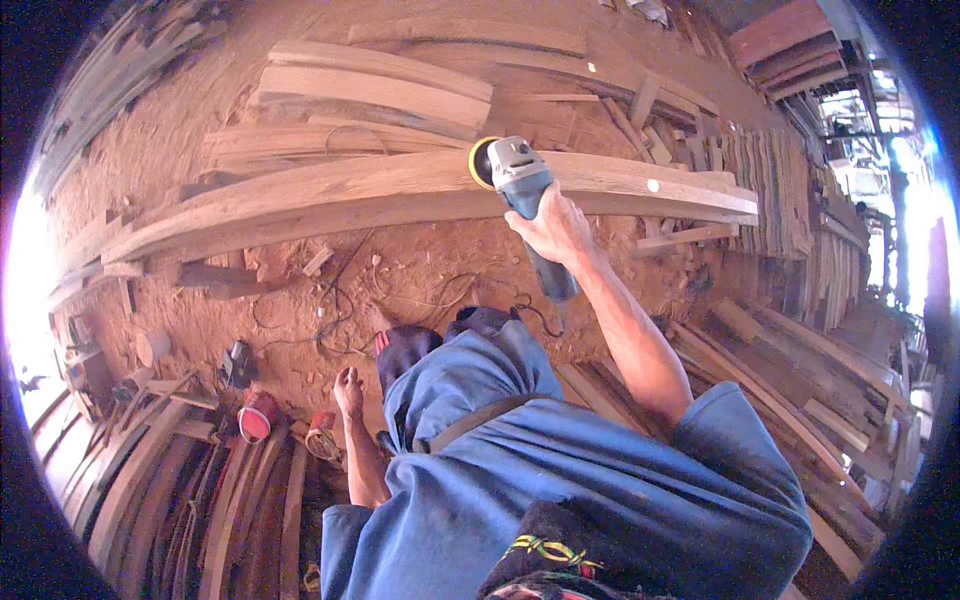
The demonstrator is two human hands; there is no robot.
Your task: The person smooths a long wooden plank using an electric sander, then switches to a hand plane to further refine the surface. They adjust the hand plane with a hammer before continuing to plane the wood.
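- Since the lens bends everything, the far left of the frame is mostly curved plank stacks (150,480) running along the lower left edge, with a pale round container (153,347) sitting on the sawdust-covered floor (190,130) just above them.
- A bit further right, low in the frame, there's a red-topped object (258,415) and a dark power tool (237,363) lying on the ground, well apart from the work.
- The left hand (348,390) hangs at lower centre-left, loose and holding nothing, fingers relaxed and pointing up the frame. It's nowhere near the beam.
- Thin black cables (340,300) snake over the dirt between that hand and the timber above.
- The long wooden beam (330,195) runs across the upper middle of the frame, its long axis left to right, looking bowed from the fisheye.
- The angle grinder (520,180) sits on the beam just right of centre, yellow disc pad facing left and touching the top face, its blue body trailing down toward the person.
- The right hand (555,232) is wrapped tight around the grinder body, arm stretched out from lower right. So it's clearly the nearer hand; most of the beam's length lies off to the left of it.
- Far right: more loose boards (790,400) fanned out, and short offcuts (690,150) upper right behind the beam.
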